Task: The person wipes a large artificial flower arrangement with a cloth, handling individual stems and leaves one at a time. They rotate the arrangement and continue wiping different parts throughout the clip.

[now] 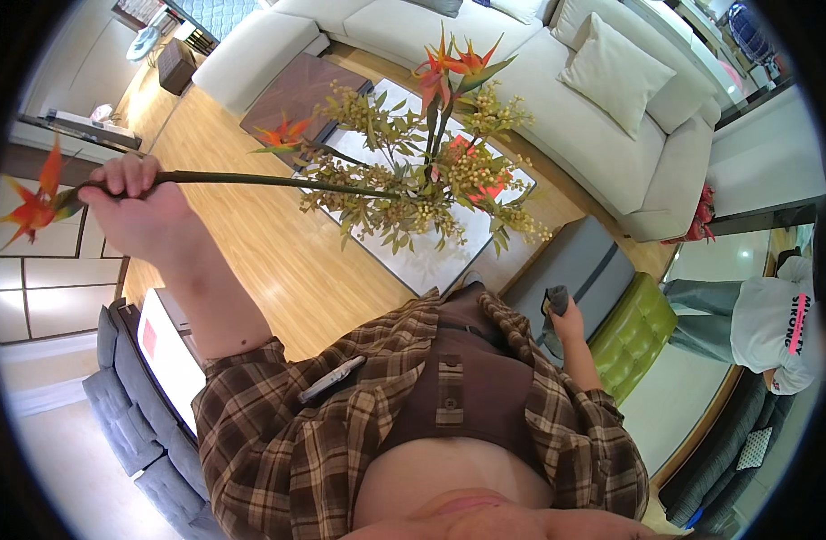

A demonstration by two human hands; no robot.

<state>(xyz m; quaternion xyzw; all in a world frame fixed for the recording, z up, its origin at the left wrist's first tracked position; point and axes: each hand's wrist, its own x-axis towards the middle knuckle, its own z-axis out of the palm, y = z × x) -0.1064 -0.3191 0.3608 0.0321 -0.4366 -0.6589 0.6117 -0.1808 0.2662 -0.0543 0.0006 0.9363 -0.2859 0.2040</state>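
Observation:
My left hand, raised at the left, is closed around a long green stem just below an orange bird-of-paradise flower. That stem runs into an arrangement with green leaves and small yellowish berries, which stands over a white-topped coffee table. More orange flowers rise from its middle, and another flower leans left. Foliage hides the base and any vase. On the right, near my waist, my right hand grips a bunched grey cloth, part of which hangs down.
A cream sofa with cushions lies beyond the coffee table. A grey bench and a green tufted seat stand at the right, with a person in a white shirt beyond. Dark grey seating is at lower left.

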